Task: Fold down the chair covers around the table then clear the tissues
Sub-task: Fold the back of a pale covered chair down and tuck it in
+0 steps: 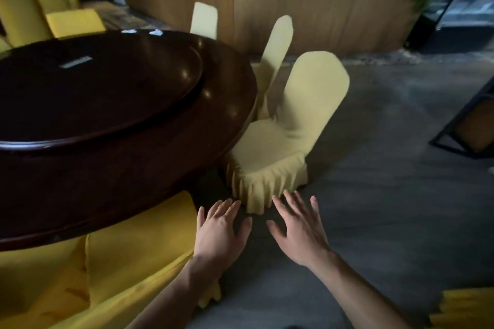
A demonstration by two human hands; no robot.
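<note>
Big dark round table point(112, 157) fills the left, two crumpled tissues point(155, 32) on its far rim around 11 o'clock. Left hand point(219, 232) and right hand point(299, 230) both hover with fingers spread, holding nothing. Pale yellow chair cover point(280, 147) sits just past them at 12 o'clock, skirt hanging down.

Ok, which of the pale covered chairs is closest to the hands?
The pale chair with its pleated skirt just ahead of both hands; the other two pale chairs stand farther back around the table.
</note>
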